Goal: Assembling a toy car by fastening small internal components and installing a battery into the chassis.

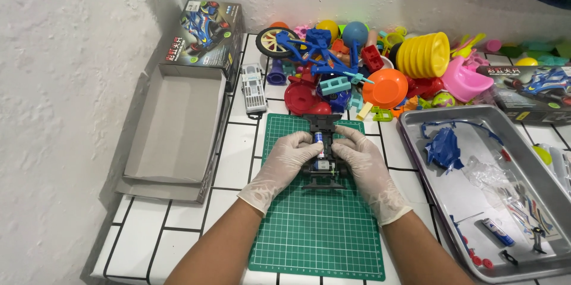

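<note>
Green cutting mat (315, 231) at centre, metal tray (416, 119) to its right. On the mat's far half, a black toy-car chassis (323, 154). Gloved left hand (282, 163) and right hand (366, 163) both curl closed around the chassis sides, thumbs pressing a small battery (318, 140).

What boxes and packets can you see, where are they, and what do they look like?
Upright toy box: back left against the wall, dark, with a blue racing car picture.
Open box tray: left of the green mat, flat, grey cardboard inside.
Second toy box: far right behind the metal tray, lying flat, same blue car.
Clear plastic bags: crumpled in that tray.
</note>
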